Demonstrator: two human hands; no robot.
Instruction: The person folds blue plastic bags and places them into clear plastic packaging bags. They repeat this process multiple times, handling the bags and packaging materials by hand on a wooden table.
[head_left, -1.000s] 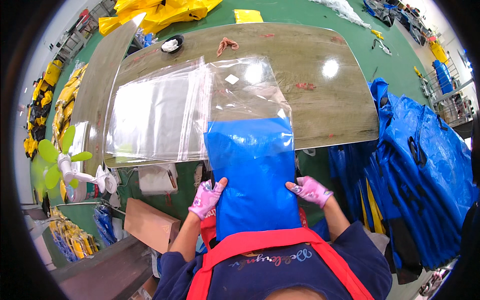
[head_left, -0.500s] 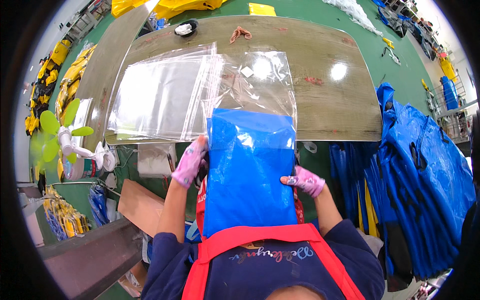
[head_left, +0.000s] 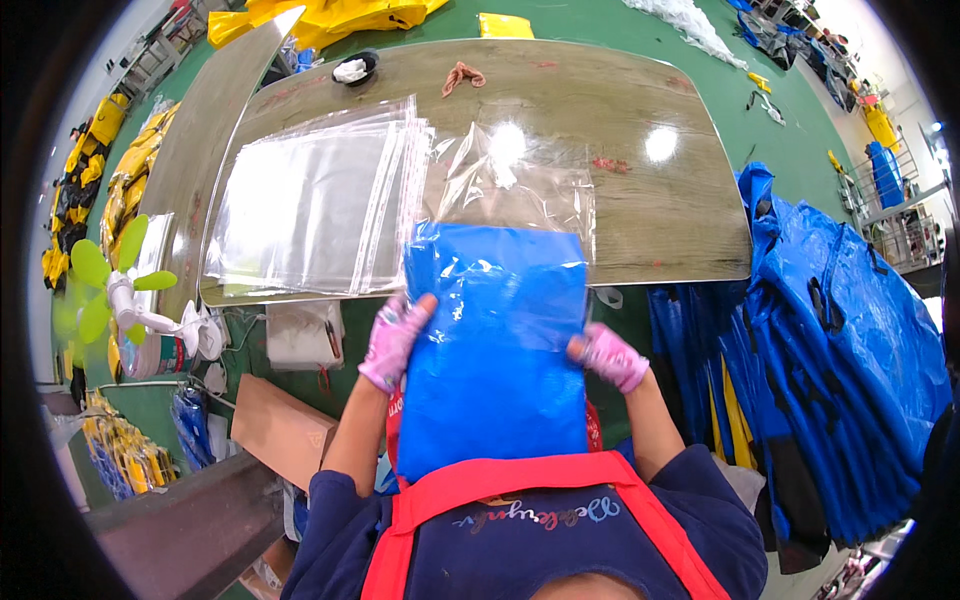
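A folded blue plastic-like piece lies in front of me, its far part inside a clear plastic bag. The bag's far end rests wrinkled on the table. My left hand, in a pink patterned glove with bare fingertips, is closed on the left edge of the bag and blue piece, thumb on top. On the right edge, my right hand, gloved alike, pinches the bag near its mouth. The fingers under the edges are hidden. A stack of clear bags lies left of the blue piece.
The brown table holds a small black bowl and a brown cloth scrap. A green fan stands at left, above a cardboard box. Large blue folded pieces hang at right.
The clear bag has slid toward me over more of the blue piece, and its far end has drawn nearer. My left hand has moved slightly nearer, its thumb now over the edge.
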